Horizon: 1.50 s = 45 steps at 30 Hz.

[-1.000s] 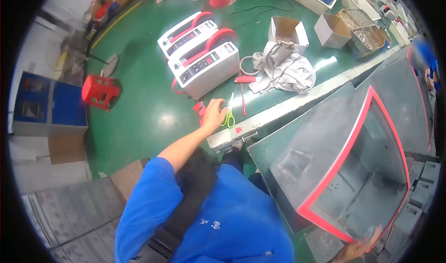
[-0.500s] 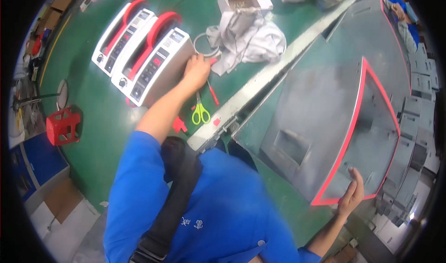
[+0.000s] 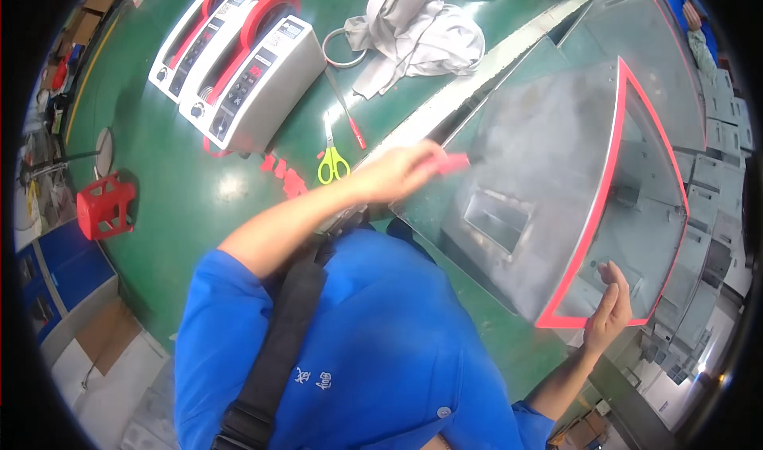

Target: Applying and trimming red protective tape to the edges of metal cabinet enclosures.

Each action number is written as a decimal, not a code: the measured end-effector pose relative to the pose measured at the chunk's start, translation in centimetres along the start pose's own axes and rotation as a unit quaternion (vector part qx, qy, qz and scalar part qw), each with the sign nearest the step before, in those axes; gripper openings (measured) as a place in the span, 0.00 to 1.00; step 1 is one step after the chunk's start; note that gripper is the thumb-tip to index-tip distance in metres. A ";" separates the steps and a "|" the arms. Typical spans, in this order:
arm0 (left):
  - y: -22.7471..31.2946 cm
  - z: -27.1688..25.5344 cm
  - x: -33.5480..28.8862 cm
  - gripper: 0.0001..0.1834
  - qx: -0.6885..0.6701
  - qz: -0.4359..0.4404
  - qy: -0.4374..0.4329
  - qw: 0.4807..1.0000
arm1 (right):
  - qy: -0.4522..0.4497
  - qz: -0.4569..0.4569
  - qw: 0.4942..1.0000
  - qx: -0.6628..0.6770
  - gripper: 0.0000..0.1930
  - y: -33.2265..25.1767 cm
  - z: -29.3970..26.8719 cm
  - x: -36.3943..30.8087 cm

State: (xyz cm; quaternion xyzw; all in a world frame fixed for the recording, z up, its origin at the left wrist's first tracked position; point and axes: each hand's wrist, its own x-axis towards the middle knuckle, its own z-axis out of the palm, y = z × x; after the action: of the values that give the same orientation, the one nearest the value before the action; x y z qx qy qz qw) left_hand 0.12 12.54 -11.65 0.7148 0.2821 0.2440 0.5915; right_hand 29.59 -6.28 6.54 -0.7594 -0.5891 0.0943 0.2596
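My left hand is blurred, its fingers closed on a short piece of red tape. It hangs just short of the grey metal housing on the right. Red tape strips line the rim of the housing's open face. At the lower rim my right hand is open, fingers partly bent and pointing up; whether it touches the rim I cannot tell. Two white tape dispensers with red rolls stand to the left, the nearer dispenser facing me. Green-handled scissors lie beside several red tape scraps.
A grey cloth lies beside a tape ring and a thin red-handled tool. A pale beam runs diagonally by the housing. A red stool is at left. Another person's hand shows at far right.
My left hand has come from beside the nearer dispenser rightward toward the housing, carrying the red tape piece. My right hand stays by the lower rim. The view has shifted slightly.
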 end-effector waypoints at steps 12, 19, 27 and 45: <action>4.8 5.4 3.1 0.10 0.327 0.228 0.018 0.917 | -0.001 -0.021 1.000 0.006 0.13 -0.4 -0.1 0.0; -0.6 5.8 2.6 0.05 0.444 0.100 -0.025 0.890 | -0.005 -0.032 0.999 0.015 0.13 -0.7 0.0 0.5; 4.6 5.3 2.3 0.11 0.407 0.188 0.005 0.894 | -0.001 -0.012 1.000 0.026 0.13 -0.4 0.1 0.1; 2.0 5.4 2.9 0.15 0.440 0.153 -0.045 0.884 | 0.011 0.005 1.000 0.010 0.13 -0.5 0.2 0.0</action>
State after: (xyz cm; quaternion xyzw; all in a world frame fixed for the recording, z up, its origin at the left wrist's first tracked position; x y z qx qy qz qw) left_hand 6.13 10.38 -10.61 0.9461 0.2209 0.1495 0.1837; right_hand 29.14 -6.13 6.62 -0.7608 -0.5815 0.0932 0.2726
